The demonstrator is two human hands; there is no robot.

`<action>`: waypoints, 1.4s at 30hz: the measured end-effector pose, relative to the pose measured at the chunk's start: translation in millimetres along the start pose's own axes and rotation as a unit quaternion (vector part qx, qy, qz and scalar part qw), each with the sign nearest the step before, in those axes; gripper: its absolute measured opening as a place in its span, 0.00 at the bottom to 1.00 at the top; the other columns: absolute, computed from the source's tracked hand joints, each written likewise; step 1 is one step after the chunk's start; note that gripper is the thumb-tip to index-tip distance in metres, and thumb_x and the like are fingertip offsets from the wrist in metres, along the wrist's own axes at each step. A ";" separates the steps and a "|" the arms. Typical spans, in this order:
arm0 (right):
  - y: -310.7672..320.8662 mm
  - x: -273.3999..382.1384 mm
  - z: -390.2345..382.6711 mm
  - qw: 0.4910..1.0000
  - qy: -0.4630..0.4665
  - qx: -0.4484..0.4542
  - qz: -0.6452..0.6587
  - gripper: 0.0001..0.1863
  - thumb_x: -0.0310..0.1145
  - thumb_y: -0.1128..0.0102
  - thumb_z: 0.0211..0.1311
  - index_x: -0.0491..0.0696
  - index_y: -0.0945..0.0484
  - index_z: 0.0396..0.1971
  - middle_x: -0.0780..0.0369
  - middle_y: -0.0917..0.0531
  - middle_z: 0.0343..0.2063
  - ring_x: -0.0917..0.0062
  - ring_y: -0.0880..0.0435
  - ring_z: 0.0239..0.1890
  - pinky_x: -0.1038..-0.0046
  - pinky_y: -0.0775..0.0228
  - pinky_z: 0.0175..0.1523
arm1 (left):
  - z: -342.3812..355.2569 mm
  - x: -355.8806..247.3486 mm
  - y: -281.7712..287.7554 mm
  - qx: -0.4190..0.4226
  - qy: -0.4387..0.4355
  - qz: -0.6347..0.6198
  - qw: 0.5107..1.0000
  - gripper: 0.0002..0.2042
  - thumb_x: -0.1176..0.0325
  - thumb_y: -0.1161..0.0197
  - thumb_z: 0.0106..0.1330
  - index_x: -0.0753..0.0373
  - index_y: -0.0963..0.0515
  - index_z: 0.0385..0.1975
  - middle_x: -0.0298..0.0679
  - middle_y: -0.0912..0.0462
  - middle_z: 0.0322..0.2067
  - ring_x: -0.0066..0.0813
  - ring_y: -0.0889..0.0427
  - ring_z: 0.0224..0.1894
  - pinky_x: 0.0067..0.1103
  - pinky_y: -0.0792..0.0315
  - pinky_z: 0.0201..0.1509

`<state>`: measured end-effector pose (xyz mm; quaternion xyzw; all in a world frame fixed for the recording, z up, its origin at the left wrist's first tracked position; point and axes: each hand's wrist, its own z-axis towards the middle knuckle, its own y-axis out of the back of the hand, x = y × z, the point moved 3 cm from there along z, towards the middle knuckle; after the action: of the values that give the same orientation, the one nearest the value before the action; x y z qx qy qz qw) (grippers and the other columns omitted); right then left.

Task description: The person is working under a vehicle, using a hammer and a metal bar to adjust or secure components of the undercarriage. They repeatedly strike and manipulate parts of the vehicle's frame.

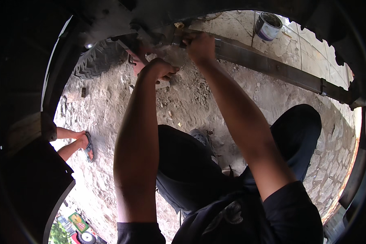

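Hands, 2, both yours, raised under the dark underside of a vehicle. Your left hand [157,68] is clenched into a fist around a thin dark tool [131,55], whose shaft runs up and left toward the chassis; what kind of tool it is cannot be told. Your right hand [199,46] is closed on the near end of the leaf spring [272,67], fingers wrapped over its top edge. The leaf spring is a long, flat, dark steel bar that runs from your right hand down to the right, with 1 clamp band near its far end. Tyre [97,59], knobbly tread, stands just left of your left hand. Paint tin [267,25], 1, open, sits on the paved ground beyond the spring. Foot in a sandal [85,145], another person's, rests on the dirt at lower left, well apart from your hands. Your knees, in dark trousers, fill the lower middle.
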<state>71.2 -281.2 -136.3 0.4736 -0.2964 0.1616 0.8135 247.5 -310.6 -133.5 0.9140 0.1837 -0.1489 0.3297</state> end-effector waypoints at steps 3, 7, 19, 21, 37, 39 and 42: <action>-2.6 9.4 -20.9 0.995 -0.066 -0.018 0.075 0.06 0.37 0.31 0.61 0.55 0.09 0.35 0.54 0.11 0.32 0.61 0.10 0.37 0.62 0.19 0.46 | -12.8 -0.7 -1.8 0.011 0.016 0.014 1.000 0.24 0.45 0.26 0.62 0.59 0.15 0.48 0.38 0.15 0.48 0.33 0.18 0.49 0.36 0.30 0.56; 4.2 3.3 -5.0 1.000 -0.017 0.006 -0.015 0.12 0.39 0.41 0.67 0.52 0.10 0.32 0.53 0.12 0.35 0.57 0.12 0.39 0.59 0.19 0.49 | -4.7 -20.4 -7.4 0.022 -0.003 0.067 0.998 0.22 0.48 0.26 0.63 0.57 0.15 0.48 0.36 0.14 0.46 0.30 0.17 0.44 0.34 0.27 0.48; 35.9 -37.2 -167.4 0.988 -0.082 0.004 0.128 0.06 0.30 0.26 0.57 0.50 0.11 0.35 0.57 0.13 0.33 0.65 0.13 0.33 0.67 0.19 0.40 | 32.8 -17.4 -33.9 0.147 -0.004 0.147 0.978 0.16 0.56 0.26 0.64 0.55 0.15 0.46 0.32 0.13 0.39 0.28 0.16 0.37 0.33 0.26 0.49; 43.6 -39.3 -169.7 0.985 -0.078 -0.035 0.150 0.07 0.28 0.25 0.56 0.49 0.11 0.35 0.57 0.13 0.34 0.65 0.12 0.33 0.67 0.19 0.39 | 34.8 -21.0 -34.0 0.151 -0.031 0.138 0.978 0.18 0.53 0.26 0.64 0.56 0.15 0.47 0.33 0.13 0.40 0.28 0.16 0.37 0.33 0.25 0.48; 93.4 -94.7 -24.0 0.997 -0.003 0.029 0.068 0.06 0.34 0.27 0.57 0.54 0.10 0.35 0.59 0.11 0.34 0.63 0.11 0.39 0.65 0.21 0.47 | 21.3 -83.1 -59.2 0.142 -0.140 0.154 0.968 0.29 0.40 0.31 0.65 0.63 0.17 0.49 0.37 0.13 0.38 0.29 0.13 0.39 0.28 0.22 0.43; 89.1 -101.6 -21.4 0.997 0.007 0.028 0.076 0.07 0.35 0.27 0.57 0.55 0.10 0.35 0.58 0.11 0.35 0.64 0.11 0.40 0.65 0.21 0.48 | 23.0 -82.4 -60.1 0.148 -0.134 0.157 0.967 0.29 0.41 0.31 0.65 0.63 0.17 0.49 0.37 0.13 0.38 0.30 0.12 0.39 0.28 0.22 0.43; 87.7 -103.6 -18.7 0.996 0.024 0.056 0.072 0.08 0.36 0.27 0.57 0.55 0.10 0.36 0.58 0.11 0.36 0.65 0.11 0.41 0.65 0.21 0.49 | 23.0 -80.3 -62.8 0.153 -0.134 0.162 0.965 0.29 0.42 0.30 0.65 0.64 0.17 0.51 0.37 0.13 0.38 0.32 0.11 0.39 0.29 0.21 0.43</action>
<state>-50.2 -219.4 -150.0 0.4916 -0.3007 0.2470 0.7790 145.4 -299.8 -153.3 0.9428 -0.0383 -0.2410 0.2271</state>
